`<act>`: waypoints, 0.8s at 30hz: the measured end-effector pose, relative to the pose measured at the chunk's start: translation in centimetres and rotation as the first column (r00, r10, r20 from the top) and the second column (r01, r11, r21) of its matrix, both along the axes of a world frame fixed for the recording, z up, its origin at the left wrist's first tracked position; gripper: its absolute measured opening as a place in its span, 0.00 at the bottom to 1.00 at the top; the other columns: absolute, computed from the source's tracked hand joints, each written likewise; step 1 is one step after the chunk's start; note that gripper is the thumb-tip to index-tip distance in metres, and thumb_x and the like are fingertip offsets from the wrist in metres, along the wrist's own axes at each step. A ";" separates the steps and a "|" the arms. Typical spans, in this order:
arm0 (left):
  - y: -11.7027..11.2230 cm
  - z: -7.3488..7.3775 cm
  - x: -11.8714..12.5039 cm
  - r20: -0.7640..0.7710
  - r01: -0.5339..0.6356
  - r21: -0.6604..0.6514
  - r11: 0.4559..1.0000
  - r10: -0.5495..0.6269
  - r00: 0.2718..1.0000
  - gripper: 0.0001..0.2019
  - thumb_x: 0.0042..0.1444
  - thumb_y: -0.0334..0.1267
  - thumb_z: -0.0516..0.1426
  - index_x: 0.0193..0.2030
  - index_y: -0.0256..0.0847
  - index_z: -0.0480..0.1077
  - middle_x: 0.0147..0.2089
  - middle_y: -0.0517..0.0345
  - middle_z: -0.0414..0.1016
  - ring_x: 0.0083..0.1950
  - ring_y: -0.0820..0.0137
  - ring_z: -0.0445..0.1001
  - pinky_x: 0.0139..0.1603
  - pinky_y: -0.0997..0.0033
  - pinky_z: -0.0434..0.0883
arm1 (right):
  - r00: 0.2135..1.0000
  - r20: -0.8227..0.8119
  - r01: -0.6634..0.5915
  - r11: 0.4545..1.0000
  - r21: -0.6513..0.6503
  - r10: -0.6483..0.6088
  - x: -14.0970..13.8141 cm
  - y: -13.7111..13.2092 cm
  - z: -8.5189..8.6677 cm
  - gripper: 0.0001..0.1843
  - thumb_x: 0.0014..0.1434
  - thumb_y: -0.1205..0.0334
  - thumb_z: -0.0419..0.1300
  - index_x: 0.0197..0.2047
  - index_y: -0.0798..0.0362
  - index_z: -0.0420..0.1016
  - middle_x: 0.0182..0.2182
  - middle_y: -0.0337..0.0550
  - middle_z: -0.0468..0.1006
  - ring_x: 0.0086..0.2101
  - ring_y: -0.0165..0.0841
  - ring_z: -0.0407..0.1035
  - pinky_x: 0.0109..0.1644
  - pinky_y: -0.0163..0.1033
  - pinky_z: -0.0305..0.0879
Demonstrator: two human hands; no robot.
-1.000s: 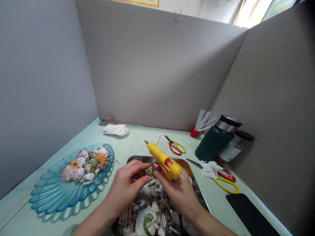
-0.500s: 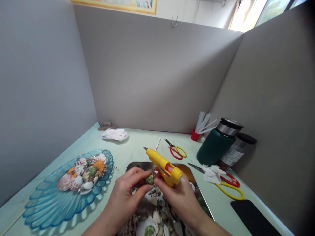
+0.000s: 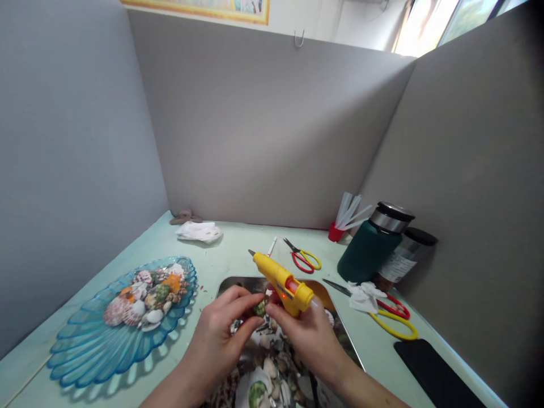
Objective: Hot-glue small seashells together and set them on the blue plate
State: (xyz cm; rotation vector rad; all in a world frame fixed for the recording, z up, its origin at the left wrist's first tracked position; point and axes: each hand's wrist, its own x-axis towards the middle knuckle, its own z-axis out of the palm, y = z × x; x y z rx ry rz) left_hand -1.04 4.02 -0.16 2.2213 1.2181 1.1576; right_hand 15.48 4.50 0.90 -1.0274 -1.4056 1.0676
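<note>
My right hand [image 3: 304, 331] is wrapped round the handle of a yellow hot glue gun [image 3: 280, 277], whose nozzle points up and to the left and whose small red light glows. Between the fingertips of my left hand [image 3: 227, 326] sits a small green shell [image 3: 259, 309]. The right thumb and finger reach to the shell's right side; whether they touch it I cannot tell. Below both hands lies a metal tray [image 3: 351, 345] holding many loose shells [image 3: 270, 368], partly covered by my hands and wrists.
On the left stands a blue scalloped glass dish [image 3: 97, 345] with shells. Small scissors [image 3: 304, 259] and a white pen [image 3: 272, 246] lie behind the tray. On the right are glue sticks in a red cup [image 3: 335, 232], a green bottle [image 3: 368, 252], larger scissors [image 3: 393, 326] and a black phone [image 3: 433, 368].
The hands keep nearly the same pose around the green shell and the glue gun. The view has shifted slightly, so the surroundings sit a little differently in the picture.
</note>
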 end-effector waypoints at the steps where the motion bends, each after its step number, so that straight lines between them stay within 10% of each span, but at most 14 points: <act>1: 0.0 0.0 0.0 0.002 0.000 0.003 1.000 0.000 1.000 0.13 0.56 0.31 0.55 0.48 0.40 0.72 0.39 0.53 0.72 0.37 0.69 0.72 0.36 0.72 0.69 | 1.000 -0.003 0.000 1.000 0.005 0.000 0.0 0.0 0.0 0.11 0.52 0.65 0.63 0.41 0.54 0.74 0.34 0.42 0.78 0.37 0.37 0.73 0.43 0.39 0.68; 24: -0.1 -0.4 0.7 0.127 0.012 -0.099 0.995 0.001 0.992 0.11 0.54 0.30 0.57 0.44 0.39 0.73 0.35 0.56 0.70 0.33 0.72 0.72 0.34 0.73 0.69 | 0.996 -0.040 0.074 0.987 -0.142 -0.080 -0.6 0.1 -0.2 0.11 0.50 0.62 0.63 0.38 0.56 0.72 0.26 0.39 0.74 0.25 0.31 0.68 0.30 0.35 0.66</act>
